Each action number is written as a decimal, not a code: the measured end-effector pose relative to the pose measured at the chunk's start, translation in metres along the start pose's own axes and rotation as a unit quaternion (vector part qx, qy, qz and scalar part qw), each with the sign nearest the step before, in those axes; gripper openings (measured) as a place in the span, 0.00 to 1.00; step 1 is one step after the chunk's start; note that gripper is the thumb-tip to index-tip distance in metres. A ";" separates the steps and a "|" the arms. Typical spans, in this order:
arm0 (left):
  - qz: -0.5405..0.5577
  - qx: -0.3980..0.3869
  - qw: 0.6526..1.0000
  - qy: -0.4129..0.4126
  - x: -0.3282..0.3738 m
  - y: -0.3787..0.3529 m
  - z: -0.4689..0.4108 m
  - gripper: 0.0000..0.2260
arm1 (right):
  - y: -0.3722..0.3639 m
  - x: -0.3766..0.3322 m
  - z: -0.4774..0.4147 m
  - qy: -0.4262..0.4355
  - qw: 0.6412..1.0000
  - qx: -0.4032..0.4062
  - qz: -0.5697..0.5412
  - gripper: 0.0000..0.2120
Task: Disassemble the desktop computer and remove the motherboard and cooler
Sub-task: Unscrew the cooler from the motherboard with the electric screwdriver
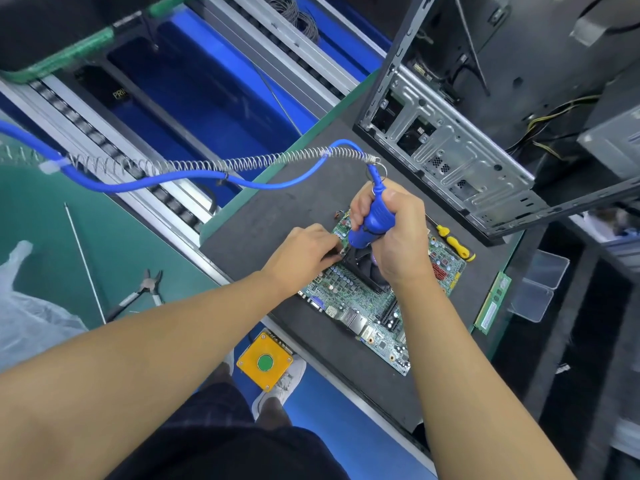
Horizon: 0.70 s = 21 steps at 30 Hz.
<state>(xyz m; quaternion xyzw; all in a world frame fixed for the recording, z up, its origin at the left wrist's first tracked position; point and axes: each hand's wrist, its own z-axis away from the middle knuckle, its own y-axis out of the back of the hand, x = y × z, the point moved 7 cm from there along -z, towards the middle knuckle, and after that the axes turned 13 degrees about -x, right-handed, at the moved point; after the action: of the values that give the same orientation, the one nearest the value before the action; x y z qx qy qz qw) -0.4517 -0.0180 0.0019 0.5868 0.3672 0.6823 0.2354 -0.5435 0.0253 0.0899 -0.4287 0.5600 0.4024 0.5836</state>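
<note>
A green motherboard (349,299) lies flat on the dark mat (263,220), out of the case. A black fan cooler (363,268) sits on the board, partly hidden by my hands. My right hand (398,237) grips a blue powered screwdriver (374,220), held upright with its tip down at the cooler's near-left corner. My left hand (304,251) pinches at that same corner, beside the tip; what its fingertips hold is too small to tell. The empty metal computer case (460,143) stands open behind the board.
A blue hose with a coiled spring (207,164) runs left from the screwdriver. A yellow-handled screwdriver (455,245) lies right of the board, a RAM stick (493,303) at the mat's right edge. Pliers (142,292) lie on the green bench; a yellow box with a green button (265,362) sits below.
</note>
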 end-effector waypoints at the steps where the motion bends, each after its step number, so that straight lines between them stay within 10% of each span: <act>1: -0.010 -0.002 1.000 0.002 0.000 0.000 0.000 0.05 | 0.000 0.000 -0.001 0.001 1.000 -0.002 0.000 0.11; 21: -0.043 -0.043 0.998 0.023 -0.001 -0.003 -0.003 0.05 | 0.027 -0.036 0.011 0.061 0.995 0.045 -0.058 0.14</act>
<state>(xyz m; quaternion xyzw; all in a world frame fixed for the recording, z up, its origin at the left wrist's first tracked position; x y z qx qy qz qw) -0.4546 -0.0176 -0.0012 0.5439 0.3680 0.7000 0.2806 -0.5677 0.0449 0.1247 -0.4575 0.5862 0.3156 0.5895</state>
